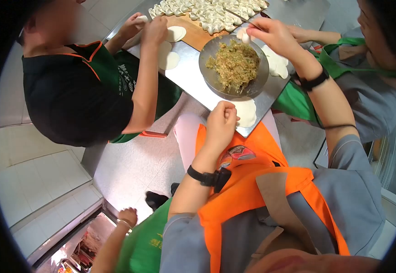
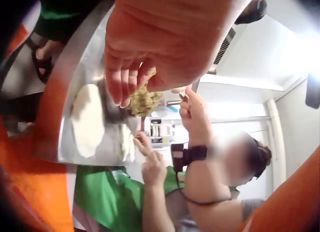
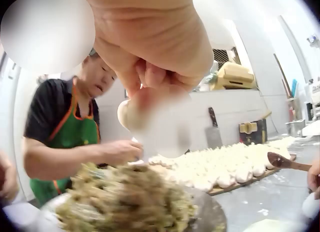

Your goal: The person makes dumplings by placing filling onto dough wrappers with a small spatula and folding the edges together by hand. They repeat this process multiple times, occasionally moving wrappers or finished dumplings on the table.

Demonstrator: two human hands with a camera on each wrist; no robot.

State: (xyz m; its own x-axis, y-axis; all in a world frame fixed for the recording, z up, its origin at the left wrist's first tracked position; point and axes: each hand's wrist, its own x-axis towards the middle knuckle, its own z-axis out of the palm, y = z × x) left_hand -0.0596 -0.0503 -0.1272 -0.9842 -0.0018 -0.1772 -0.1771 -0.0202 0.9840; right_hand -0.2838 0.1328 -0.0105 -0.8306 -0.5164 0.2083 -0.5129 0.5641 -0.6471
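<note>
My right hand (image 1: 270,36) is raised over the far rim of a metal bowl (image 1: 207,73). It pinches a white dumpling (image 1: 243,35), partly blurred below my fingertips in the right wrist view. Brownish-green filling (image 1: 236,66) is heaped in the bowl. Nearer to me, my left hand (image 1: 223,119) hovers by the bowl's near side with loosely curled fingers and nothing in them. Beside it, a flat round dough wrapper (image 1: 246,113) lies on the metal table's front corner. The left wrist view shows this hand's fingers hanging down in front of the filling.
Rows of dumplings (image 1: 207,13) cover a wooden board (image 1: 186,29) at the back. More wrappers (image 1: 169,59) lie at the left and a stack (image 1: 276,63) at the right. One person stands left, handling dough; another at the right holds a wooden spoon (image 3: 282,162).
</note>
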